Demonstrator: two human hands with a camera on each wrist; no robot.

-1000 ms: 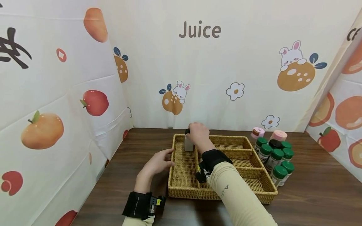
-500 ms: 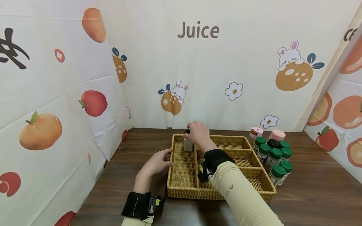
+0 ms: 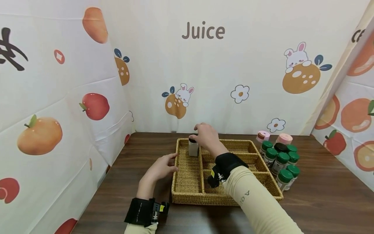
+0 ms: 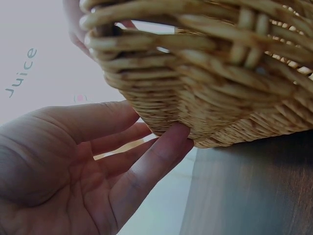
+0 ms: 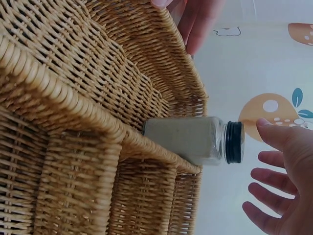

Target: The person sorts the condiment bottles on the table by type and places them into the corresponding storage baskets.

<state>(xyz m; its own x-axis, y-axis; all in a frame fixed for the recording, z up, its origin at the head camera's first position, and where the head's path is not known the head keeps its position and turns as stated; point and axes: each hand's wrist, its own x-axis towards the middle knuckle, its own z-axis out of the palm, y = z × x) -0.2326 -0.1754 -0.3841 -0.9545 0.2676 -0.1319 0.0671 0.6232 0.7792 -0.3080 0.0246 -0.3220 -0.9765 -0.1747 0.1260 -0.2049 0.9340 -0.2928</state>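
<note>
A clear square jar (image 5: pixel 183 138) with pale contents and a black screw cap (image 5: pixel 234 142) stands upright in the far end of the long left compartment of a wicker basket (image 3: pixel 201 199). Just beside the cap is my right hand (image 3: pixel 207 136), fingers spread and apart from the jar in the right wrist view. My left hand (image 3: pixel 160 167) rests its fingertips on the basket's left side, fingers (image 4: pixel 146 171) fairly straight against the weave. Part of the basket's middle is hidden by my right forearm.
Right of the basket stands a cluster of jars with green lids (image 3: pixel 282 157), one with a black lid (image 3: pixel 280 147). Two pink-topped containers (image 3: pixel 284 138) are behind them. A printed cloth (image 3: pixel 163 58) hangs behind and beside the brown table (image 3: pixel 321 195).
My right hand has let go of the black-capped jar and drawn slightly right and up from it. The left hand keeps its place on the basket. The view has shifted slightly.
</note>
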